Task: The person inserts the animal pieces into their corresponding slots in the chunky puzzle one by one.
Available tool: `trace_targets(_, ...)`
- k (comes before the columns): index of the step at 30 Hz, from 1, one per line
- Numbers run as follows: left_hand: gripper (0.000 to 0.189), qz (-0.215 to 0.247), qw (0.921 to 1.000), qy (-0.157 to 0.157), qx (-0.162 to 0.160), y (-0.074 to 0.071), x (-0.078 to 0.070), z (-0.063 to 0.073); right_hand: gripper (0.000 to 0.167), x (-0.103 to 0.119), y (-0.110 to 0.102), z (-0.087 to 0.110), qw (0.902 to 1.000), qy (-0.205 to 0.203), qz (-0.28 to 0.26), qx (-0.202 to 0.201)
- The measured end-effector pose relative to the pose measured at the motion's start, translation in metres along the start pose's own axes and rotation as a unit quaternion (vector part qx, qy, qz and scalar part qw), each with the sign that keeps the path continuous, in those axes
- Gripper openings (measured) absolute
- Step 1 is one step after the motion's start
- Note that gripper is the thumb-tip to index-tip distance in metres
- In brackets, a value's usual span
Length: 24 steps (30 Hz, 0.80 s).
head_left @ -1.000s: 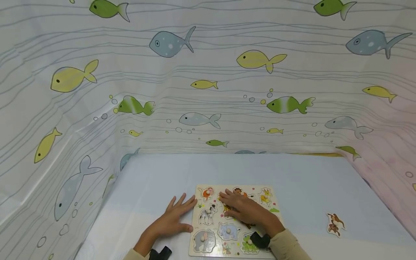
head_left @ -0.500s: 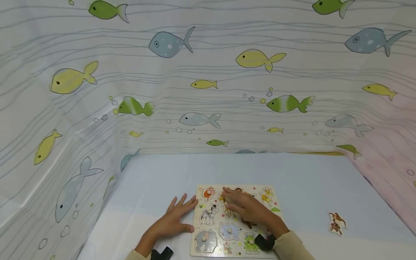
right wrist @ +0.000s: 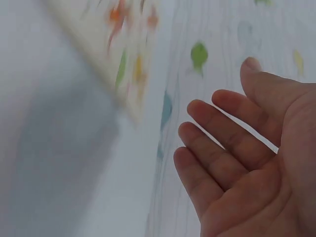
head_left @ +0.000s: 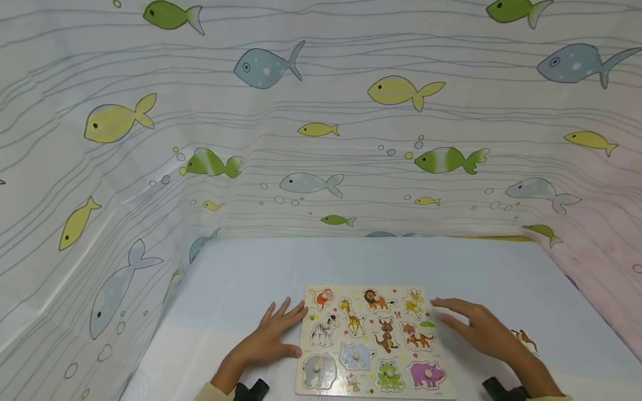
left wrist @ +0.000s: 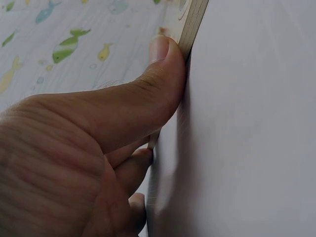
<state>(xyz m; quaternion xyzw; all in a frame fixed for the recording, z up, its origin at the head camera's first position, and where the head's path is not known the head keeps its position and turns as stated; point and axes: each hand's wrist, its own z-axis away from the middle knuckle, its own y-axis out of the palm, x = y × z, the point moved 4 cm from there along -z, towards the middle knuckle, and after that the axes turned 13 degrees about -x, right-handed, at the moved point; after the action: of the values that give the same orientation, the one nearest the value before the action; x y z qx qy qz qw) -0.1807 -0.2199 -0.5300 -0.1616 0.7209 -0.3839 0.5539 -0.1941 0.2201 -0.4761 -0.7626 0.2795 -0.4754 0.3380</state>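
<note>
A wooden animal puzzle board (head_left: pixel 398 355) lies flat on the table, with a lion (head_left: pixel 377 299), giraffe (head_left: pixel 353 317), zebra (head_left: pixel 325 330), frog (head_left: pixel 389 375) and several other animals on it. Spread fingers of my left hand (head_left: pixel 266 342) reach its left edge; in the left wrist view the thumb (left wrist: pixel 165 64) presses against the wooden side. My right hand (head_left: pixel 478 328) hovers just past the board's right edge, holding nothing, and its fingers (right wrist: pixel 217 118) look relaxed in the right wrist view. A loose brown animal piece (head_left: pixel 526 338) lies to the right, partly hidden behind the right forearm.
The table (head_left: pixel 381 262) has a pale cover. A fish-printed curtain (head_left: pixel 321 156) rises behind it and along both sides. Black wrist-camera mounts (head_left: pixel 501 390) show at the lower edge of the head view.
My right hand has left the top of the board and swung right, past the board's edge toward the loose piece. The giraffe, kangaroo and tiger are now uncovered. My left hand stays put.
</note>
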Motion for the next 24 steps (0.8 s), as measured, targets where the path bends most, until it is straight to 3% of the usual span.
trace_targets(5, 0.097, -0.004, 1.0, -0.005, -0.006, 0.0, 0.004, -0.001, 0.03, -0.054, -0.042, 0.03, 0.9959, 0.03, 0.053, -0.067)
trace_targets(10, 0.099, -0.003, 0.9999, -0.012, -0.007, 0.002, 0.007, 0.001, 0.036, -0.102, -0.065, 0.061, 0.9915, 0.117, 0.041, -0.042)
trace_targets(14, 0.099, 0.005, 0.9999, -0.007, -0.01, 0.003, 0.006, 0.001, 0.044, -0.125, -0.067, 0.079, 0.9866, 0.162, 0.018, -0.013)
trace_targets(17, 0.098, 0.01, 0.9999, -0.003, -0.008, 0.004, 0.004, 0.001, 0.043, -0.133, -0.065, 0.089, 0.9872, 0.158, -0.008, -0.019)
trace_targets(19, 0.098, 0.01, 0.9999, 0.0, -0.007, 0.004, 0.003, 0.0, 0.039, -0.135, -0.063, 0.093, 0.99, 0.134, -0.02, -0.038)
trace_targets(24, 0.097, 0.007, 0.9999, 0.001, -0.011, 0.002, 0.0, -0.002, 0.037, -0.135, -0.056, 0.097, 0.9928, 0.103, -0.008, -0.062)
